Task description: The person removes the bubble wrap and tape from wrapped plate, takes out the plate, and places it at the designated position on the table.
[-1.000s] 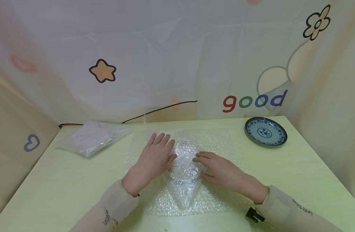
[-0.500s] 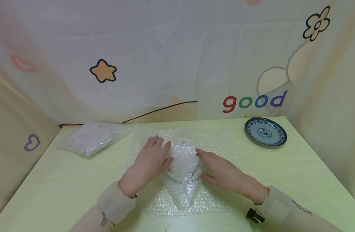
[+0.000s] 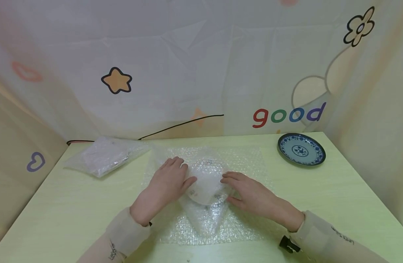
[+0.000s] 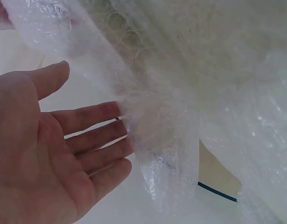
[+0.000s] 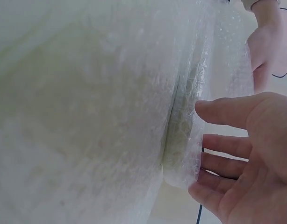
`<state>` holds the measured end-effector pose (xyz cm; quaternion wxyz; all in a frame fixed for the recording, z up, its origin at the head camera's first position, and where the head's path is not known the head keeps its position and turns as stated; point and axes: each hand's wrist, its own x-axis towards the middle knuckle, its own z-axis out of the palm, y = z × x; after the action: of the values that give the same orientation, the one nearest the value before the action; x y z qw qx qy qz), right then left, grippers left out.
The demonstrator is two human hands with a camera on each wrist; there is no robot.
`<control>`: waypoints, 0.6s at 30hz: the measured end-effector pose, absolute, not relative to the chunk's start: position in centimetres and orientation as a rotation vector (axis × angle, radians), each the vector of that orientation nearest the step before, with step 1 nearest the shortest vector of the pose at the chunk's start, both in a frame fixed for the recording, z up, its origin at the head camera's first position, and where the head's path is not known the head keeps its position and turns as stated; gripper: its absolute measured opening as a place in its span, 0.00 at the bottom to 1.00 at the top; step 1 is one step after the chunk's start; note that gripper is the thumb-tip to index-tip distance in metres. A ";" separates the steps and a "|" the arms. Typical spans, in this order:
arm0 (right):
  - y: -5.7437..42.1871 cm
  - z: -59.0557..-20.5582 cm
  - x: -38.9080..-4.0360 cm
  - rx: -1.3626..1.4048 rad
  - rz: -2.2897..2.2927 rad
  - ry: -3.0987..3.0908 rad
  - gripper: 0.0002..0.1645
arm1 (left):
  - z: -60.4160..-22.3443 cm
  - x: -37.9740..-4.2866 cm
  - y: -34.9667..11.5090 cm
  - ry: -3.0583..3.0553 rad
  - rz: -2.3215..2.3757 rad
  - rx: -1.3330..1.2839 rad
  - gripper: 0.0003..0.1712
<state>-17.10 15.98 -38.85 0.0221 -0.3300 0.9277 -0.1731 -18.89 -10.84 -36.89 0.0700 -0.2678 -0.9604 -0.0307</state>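
Observation:
A round white plate (image 3: 206, 186) with small printed marks lies in the middle of a bubble wrap sheet (image 3: 247, 226), its upper part covered by wrap. One folded corner of wrap points toward the front. At the plate's left side my left hand (image 3: 163, 184) touches the wrap; the left wrist view shows its fingertips (image 4: 115, 112) against the film and the thumb held apart. On the opposite side, my right hand (image 3: 254, 193) rests its fingers along the plate's wrapped edge. In the right wrist view its thumb and fingertips (image 5: 206, 184) meet the wrap without curling round it.
At the back left of the pale green table (image 3: 73, 212) lies a flat bubble-wrapped packet (image 3: 106, 153). A blue-and-white patterned plate (image 3: 301, 149) sits at the back right. A printed curtain (image 3: 188, 65) hangs behind the table and at its sides.
My left hand has moved left and slightly toward me, and the wrap's upright tip beyond it has come down. More of the white plate shows. The right hand has barely moved.

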 end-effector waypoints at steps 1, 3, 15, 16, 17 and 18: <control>16.0 -38.8 -17.1 -1.029 -0.528 2.873 0.30 | -36.9 -18.9 -10.8 -2.890 -0.102 -0.806 0.25; 16.0 -38.8 -17.1 -1.039 -0.516 2.870 0.28 | -37.0 -18.9 -10.8 -2.893 -0.119 -0.802 0.26; 15.9 -38.9 -17.2 -1.024 -0.531 2.835 0.32 | -36.9 -18.5 -11.0 -2.993 -0.229 -0.716 0.35; 15.9 -38.9 -17.2 -1.030 -0.527 2.837 0.32 | -36.9 -18.4 -11.1 -3.004 -0.232 -0.706 0.36; 15.9 -39.0 -17.2 -1.036 -0.524 2.840 0.32 | -36.9 -18.4 -11.1 -3.015 -0.235 -0.697 0.38; 15.9 -39.0 -17.3 -1.041 -0.522 2.841 0.32 | -36.9 -18.3 -11.2 -3.023 -0.238 -0.689 0.39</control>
<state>-17.26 15.94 -38.98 0.0354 -0.3389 0.9247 -0.1700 -18.32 -11.16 -36.89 0.0160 -0.2216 -0.9720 -0.0765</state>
